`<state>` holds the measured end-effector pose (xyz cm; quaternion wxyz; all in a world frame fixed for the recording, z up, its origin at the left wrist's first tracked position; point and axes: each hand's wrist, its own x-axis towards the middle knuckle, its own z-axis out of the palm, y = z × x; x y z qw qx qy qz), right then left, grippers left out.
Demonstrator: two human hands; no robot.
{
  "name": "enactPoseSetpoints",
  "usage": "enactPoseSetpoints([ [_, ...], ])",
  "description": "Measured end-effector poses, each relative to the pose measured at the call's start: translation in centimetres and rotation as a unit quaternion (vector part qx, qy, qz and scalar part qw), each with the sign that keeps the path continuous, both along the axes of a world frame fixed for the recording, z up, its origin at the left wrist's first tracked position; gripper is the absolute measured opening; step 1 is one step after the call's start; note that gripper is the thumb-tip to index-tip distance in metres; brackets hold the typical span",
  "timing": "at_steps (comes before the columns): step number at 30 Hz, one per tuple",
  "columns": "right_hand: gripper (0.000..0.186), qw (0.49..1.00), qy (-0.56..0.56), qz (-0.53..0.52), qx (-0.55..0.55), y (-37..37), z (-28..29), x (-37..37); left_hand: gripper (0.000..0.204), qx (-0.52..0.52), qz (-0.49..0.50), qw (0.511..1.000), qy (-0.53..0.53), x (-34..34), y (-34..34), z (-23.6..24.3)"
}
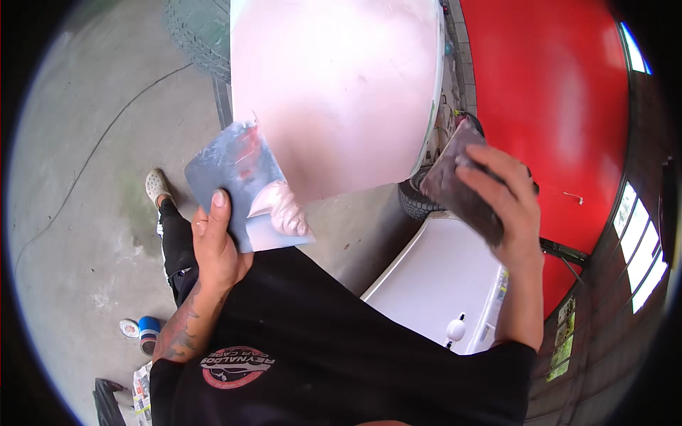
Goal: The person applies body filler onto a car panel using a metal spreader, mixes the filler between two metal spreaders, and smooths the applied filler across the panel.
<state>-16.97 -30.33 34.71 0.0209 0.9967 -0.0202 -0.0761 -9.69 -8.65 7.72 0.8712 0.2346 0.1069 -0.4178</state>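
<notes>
My left hand (pixel 219 247) is closed on a grey metal sheet (pixel 213 167), with the thumb lying on its upper face. A thick dollop of pale pink body filler (pixel 284 207) sits near the sheet's right corner, and reddish smears mark its far part. To the right, my raised right hand (pixel 513 195) is closed on a dark, flat spreader (pixel 462 181), its fingers over the broad face. The sheet and the spreader are apart. Beyond them stands a large, smooth, pale pinkish-white body panel (pixel 334 92); the sheet overlaps its near left corner in view.
A red panel (pixel 554 106) rises on the right. A white panel (pixel 433 277) stands at the lower right beside a black tyre (pixel 415 195). Blue can (pixel 148 332) and round lid (pixel 128 328) lie at the lower left. A thin cable (pixel 92 153) crosses the concrete floor.
</notes>
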Motion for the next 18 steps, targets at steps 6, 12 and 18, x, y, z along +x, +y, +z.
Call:
enactPoseSetpoints([
  [6, 0.048, 0.964, -0.013, -0.065, 0.259, 9.2, -9.2, -5.1, 0.040, -0.086, 0.016, 0.991, 0.101, -2.0, -1.2, 3.8],
  [12, 0.048, 0.980, 0.052, 0.051, -0.185, 3.1, -8.3, -1.0, 0.048, -0.054, 0.054, 0.996, -0.046, -1.5, 3.7, 2.8],
  [18, 0.045, 0.927, -0.059, 0.143, -0.342, -4.2, -11.7, 17.9, 0.034, -0.005, 0.098, 0.995, -0.037, -1.0, 5.6, -0.2],
])
